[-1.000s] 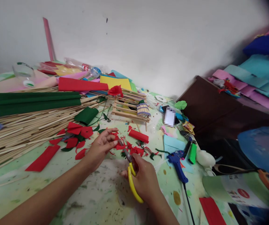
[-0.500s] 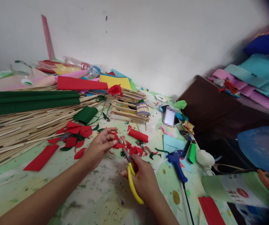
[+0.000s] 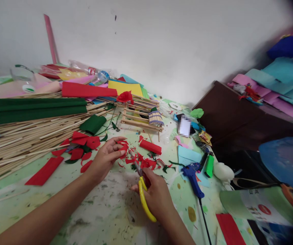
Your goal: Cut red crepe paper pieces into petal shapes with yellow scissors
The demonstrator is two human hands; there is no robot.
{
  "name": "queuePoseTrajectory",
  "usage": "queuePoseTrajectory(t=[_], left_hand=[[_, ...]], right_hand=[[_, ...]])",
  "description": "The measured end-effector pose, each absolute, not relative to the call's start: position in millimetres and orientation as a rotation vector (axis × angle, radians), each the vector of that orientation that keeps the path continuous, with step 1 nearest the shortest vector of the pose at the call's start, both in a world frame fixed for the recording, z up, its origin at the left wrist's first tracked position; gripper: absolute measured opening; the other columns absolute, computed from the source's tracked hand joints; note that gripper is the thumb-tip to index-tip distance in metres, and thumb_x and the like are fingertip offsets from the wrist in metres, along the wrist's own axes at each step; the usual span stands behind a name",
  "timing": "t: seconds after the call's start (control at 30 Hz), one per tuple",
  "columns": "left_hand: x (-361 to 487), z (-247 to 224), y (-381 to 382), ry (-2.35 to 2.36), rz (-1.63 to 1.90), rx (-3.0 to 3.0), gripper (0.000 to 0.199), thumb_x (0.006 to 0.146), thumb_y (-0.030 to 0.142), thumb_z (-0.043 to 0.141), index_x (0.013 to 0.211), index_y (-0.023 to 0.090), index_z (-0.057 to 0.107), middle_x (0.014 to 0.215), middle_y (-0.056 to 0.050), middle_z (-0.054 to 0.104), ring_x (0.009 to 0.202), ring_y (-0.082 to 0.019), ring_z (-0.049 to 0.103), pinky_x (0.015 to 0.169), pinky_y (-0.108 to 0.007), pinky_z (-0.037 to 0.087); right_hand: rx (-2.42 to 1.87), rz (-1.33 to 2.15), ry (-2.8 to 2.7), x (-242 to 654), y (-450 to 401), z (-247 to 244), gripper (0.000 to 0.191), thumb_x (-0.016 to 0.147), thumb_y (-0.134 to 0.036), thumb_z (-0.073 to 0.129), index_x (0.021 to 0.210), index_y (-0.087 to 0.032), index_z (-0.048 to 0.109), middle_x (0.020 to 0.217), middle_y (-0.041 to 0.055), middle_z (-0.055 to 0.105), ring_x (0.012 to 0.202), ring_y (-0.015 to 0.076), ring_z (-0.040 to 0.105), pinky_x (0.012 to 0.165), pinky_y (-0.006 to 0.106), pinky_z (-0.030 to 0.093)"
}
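Observation:
My left hand (image 3: 110, 157) pinches a small piece of red crepe paper (image 3: 123, 149) between thumb and fingers. In my right hand (image 3: 154, 192) is a pair of yellow-handled scissors (image 3: 143, 197), its blades pointing up and left, just short of the red piece. Under and beyond the blades lie red paper scraps (image 3: 147, 163), mixed with dark green bits. Farther back rests a folded red strip (image 3: 150, 147). To the left of my left hand, several cut red petals (image 3: 86, 166) are piled with green pieces.
Bamboo sticks (image 3: 46, 136) cover the left, with green paper rolls (image 3: 34, 109) on top. A small stick frame (image 3: 141, 126) stands behind my hands. On the right lie a blue glue gun (image 3: 194, 180), a green highlighter (image 3: 209, 166) and a large green bottle (image 3: 253, 204).
My left hand has drawn slightly left, away from the blades, with the red paper piece. The right hand and scissors have barely moved.

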State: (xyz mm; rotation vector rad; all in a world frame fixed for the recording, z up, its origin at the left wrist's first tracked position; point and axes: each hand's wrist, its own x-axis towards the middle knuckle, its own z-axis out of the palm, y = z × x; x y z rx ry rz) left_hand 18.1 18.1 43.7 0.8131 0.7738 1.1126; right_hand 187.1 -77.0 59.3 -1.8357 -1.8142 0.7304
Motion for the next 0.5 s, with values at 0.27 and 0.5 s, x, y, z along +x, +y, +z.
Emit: queuePoseTrajectory(t=[0.27,0.5], left_hand=[[20.8,42.7,17.4,0.793,1.140,0.790,0.044,0.068,0.017,0.075,0.107,0.017,0.056,0.077,0.001,0.064,0.068,-0.010,0.059,0.065,-0.020,0.045],[22.1,42.0,19.0,0.795,1.174,0.777,0.046,0.064,0.016,0.077,0.105,0.016,0.056,0.074,0.002,0.064,0.067,-0.009,0.058,0.064,-0.018,0.045]], right_hand=[[-1.827,0.746,-1.795,186.1,-78.0,58.4,0.027,0.075,-0.044,0.066,0.083,-0.021,0.057,0.060,-0.0042,0.054,0.053,0.0109,0.043,0.051,0.019,0.027],[-1.827,0.723,-1.816,185.8,-77.9,57.8,0.027,0.076,-0.045,0.065,0.085,-0.021,0.058,0.060,-0.0035,0.055,0.053,0.0115,0.044,0.050,0.019,0.027]])
